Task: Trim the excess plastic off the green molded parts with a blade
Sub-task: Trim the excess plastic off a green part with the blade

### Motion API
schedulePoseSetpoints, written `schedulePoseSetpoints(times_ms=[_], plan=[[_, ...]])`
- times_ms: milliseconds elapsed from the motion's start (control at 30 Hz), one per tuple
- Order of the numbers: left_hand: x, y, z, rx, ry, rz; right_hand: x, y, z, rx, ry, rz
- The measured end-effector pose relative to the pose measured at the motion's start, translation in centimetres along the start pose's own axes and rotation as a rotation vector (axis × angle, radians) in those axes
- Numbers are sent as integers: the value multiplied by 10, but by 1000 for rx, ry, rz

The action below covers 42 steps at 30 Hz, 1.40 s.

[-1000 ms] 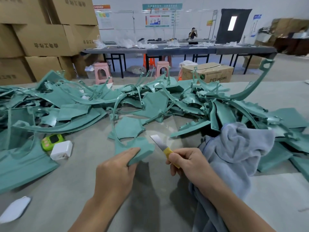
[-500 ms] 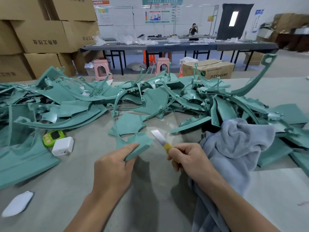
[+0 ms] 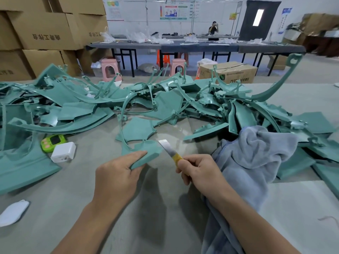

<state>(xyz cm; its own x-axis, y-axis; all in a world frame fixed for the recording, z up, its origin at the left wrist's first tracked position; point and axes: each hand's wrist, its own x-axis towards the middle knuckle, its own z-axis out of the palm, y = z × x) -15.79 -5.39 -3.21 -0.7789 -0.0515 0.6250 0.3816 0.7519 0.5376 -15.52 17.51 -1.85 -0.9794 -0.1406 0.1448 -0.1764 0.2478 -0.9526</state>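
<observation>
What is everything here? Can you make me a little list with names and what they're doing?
left hand: pinches the green part at its near corner
right hand: grips the blade by its yellow handle
blade: tip points at the green part's right edge
pile: more green pieces heaped behind
cloth: grey-blue, beside the right arm
extras: green gadget, white box, white mask, on the left

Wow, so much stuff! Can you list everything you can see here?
held green part: one, green, front centre
green parts pile: many, green, across the table
blade: one, silver with yellow handle, beside the held green part
cloth: one, grey-blue, right side
gadget: one, bright green, left side
small box: one, white, beside the gadget
mask: one, white, near left edge
cardboard boxes: several, brown, back left
stools: two, pink, behind the table
left hand: one, pinches the held green part
right hand: one, grips the blade
</observation>
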Motion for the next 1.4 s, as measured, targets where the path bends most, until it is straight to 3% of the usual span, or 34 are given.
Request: schedulePoseSetpoints(times_ms=[67,133,200,267,333,433,600,733,867,1000,1100,1267,1400], plan=[[0,0,0,2,-2,8,1,-1,-4,132,20,-8],[0,1,0,27,0,27,-2,-4,-6,235,-70,-33],[-1,2,0,54,-1,24,-4,-2,-2,110,-84,3],[-1,4,-1,65,-13,9,-1,0,1,4,27,58],[0,5,-2,72,-24,0,-1,-1,-2,87,27,34],[1,8,-3,84,-49,3,-5,-5,-2,150,-146,-6],[3,13,-6,143,-59,-44,-3,2,1,-9,51,96],[2,14,-8,145,-61,-8,-8,-4,-1,87,-87,27],[2,11,-6,74,-46,-8,-3,0,-2,-15,66,113],[1,13,-2,146,-49,70,-4,-4,-2,87,-43,64],[2,11,0,153,-23,91,0,0,-1,44,18,134],[3,12,2,152,-38,119,-2,-7,-4,248,18,130],[4,18,4,226,-62,206,-7,-17,-4,605,-157,160]])
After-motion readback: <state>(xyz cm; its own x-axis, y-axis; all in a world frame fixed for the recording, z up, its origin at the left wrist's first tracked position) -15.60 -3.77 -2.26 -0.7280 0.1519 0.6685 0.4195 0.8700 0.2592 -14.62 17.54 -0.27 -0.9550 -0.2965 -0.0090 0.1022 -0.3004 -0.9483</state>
